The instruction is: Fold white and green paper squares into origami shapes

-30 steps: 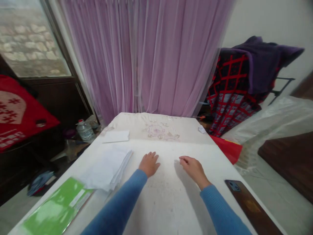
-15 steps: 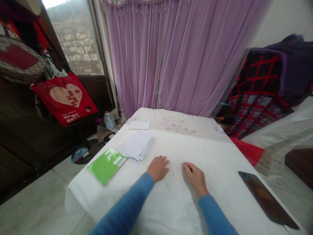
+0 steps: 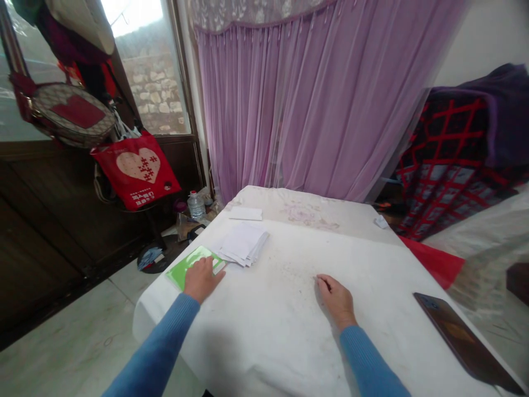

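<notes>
The left grip lies open, palm-down on the green folder.

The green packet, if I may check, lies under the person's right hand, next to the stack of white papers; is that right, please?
Not quite: the head view shows the left hand on the green packet, not the right hand, which lies apart on the white tablecloth. The stack of white papers beside it is right.
</notes>
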A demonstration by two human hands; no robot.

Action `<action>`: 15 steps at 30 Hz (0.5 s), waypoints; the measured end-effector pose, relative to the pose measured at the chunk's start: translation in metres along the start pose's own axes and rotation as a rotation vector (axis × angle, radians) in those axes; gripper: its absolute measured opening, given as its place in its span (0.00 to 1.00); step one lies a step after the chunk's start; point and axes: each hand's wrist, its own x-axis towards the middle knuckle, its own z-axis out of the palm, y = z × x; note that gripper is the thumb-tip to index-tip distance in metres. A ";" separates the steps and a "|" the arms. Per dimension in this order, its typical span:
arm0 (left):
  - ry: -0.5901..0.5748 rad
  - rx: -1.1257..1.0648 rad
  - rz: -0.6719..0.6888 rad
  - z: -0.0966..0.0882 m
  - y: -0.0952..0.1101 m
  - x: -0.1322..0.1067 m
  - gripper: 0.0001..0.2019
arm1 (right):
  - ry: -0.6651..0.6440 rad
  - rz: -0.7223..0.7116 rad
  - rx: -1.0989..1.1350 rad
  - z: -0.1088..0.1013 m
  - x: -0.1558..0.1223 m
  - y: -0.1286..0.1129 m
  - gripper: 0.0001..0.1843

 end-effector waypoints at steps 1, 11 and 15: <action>-0.055 -0.015 -0.015 -0.001 -0.007 -0.003 0.20 | 0.000 -0.007 -0.014 0.000 0.000 0.001 0.24; -0.127 -0.111 0.047 -0.007 -0.020 0.002 0.08 | -0.006 -0.051 -0.083 0.003 0.001 0.004 0.24; -0.123 -0.152 0.074 -0.018 -0.035 0.010 0.08 | -0.007 -0.052 -0.096 0.003 0.001 0.005 0.23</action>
